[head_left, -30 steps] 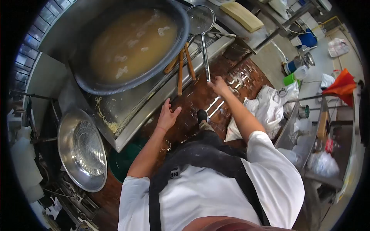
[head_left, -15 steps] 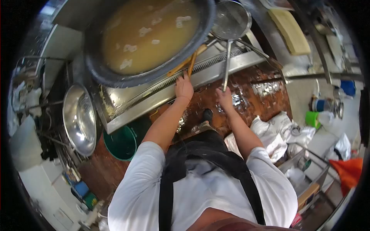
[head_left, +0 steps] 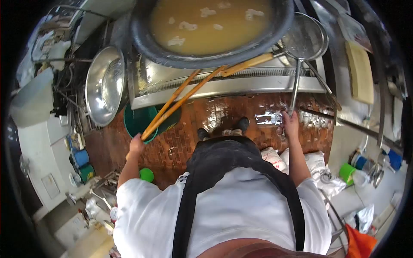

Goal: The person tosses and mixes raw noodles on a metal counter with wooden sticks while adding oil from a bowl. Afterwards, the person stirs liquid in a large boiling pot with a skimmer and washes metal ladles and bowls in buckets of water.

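Note:
Two long wooden sticks [head_left: 180,96] slant from the big dark pot [head_left: 146,49] down to my left hand [head_left: 136,145], whose fingers are wrapped round their lower ends. Cloudy yellowish liquid [head_left: 206,36] with pale pieces on it fills the pot. My right hand [head_left: 290,122] is closed on the metal handle of a round mesh strainer [head_left: 303,38], whose basket rests at the pot's right side. A shorter wooden-handled tool [head_left: 247,65] lies near the rim, between pot and strainer.
A steel bowl [head_left: 105,86] stands on the left, near a green bucket [head_left: 137,122] on the wet brown floor [head_left: 185,150]. White sacks [head_left: 316,165] lie to the right. A metal ledge [head_left: 228,87] runs below the pot. A pale block [head_left: 359,71] sits at the upper right.
My left hand has moved down and left with the sticks, away from the pot's rim. My right hand still holds the strainer handle. The view has shifted.

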Action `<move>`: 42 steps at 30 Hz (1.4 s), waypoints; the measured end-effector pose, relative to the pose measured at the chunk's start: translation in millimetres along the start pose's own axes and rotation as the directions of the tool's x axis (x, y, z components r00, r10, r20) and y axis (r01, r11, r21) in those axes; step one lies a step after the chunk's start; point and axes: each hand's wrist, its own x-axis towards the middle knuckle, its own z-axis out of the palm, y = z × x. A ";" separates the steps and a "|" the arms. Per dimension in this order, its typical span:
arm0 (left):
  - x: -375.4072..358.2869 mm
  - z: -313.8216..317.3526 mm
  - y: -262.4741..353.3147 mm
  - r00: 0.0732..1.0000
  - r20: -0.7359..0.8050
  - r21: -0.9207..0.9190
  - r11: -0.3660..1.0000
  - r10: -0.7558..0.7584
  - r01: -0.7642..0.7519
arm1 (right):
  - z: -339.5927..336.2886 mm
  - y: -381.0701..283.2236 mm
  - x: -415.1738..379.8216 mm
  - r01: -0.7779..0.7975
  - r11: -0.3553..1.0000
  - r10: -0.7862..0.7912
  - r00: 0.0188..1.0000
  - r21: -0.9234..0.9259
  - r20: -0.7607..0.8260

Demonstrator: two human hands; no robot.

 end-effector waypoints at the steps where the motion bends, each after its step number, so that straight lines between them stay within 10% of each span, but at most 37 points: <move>1: -31.4 6.1 -13.9 0.996 -0.003 -0.026 0.996 -0.089 0.089 | -1.0 0.9 0.7 0.013 1.000 -0.012 1.000 -0.017 0.018; 13: -154.6 147.6 -57.3 0.880 0.024 -0.278 0.842 -0.475 0.462 | -1.7 -21.9 -7.5 -0.045 0.998 0.046 0.999 -0.049 0.017; 18: -68.6 120.5 -2.2 0.816 -0.106 -0.380 0.782 -0.568 0.495 | -7.2 -27.3 -10.7 -0.027 0.995 0.034 0.997 -0.093 0.073; 23: 69.1 104.0 8.6 0.902 -0.273 -0.317 0.916 -0.336 0.245 | -5.6 -51.6 -29.2 0.209 0.926 -0.241 0.968 -0.315 -0.065; 24: 89.6 92.1 15.4 0.905 -0.306 -0.294 0.934 -0.294 0.204 | -11.4 -44.2 -22.3 0.067 0.956 -0.076 0.997 -0.285 -0.019; 30: 162.2 44.5 72.2 0.734 -0.170 0.017 0.743 -0.658 0.669 | -27.6 -54.5 -45.7 0.136 0.921 -0.199 0.970 -0.366 -0.140; 34: 161.0 3.3 193.5 0.886 -0.257 -0.047 0.921 -0.386 0.387 | -48.1 -65.2 -63.1 0.044 0.890 -0.162 0.961 -0.454 -0.224; 37: 154.7 58.4 310.8 0.867 -0.368 -0.218 0.876 0.335 -0.430 | -57.9 -65.5 -69.8 -0.002 0.866 -0.170 0.939 -0.500 -0.298; 42: 172.6 59.8 485.0 0.776 -0.455 -0.165 0.815 0.437 -0.556 | -73.1 -69.0 -71.1 -0.040 0.865 -0.181 0.905 -0.500 -0.384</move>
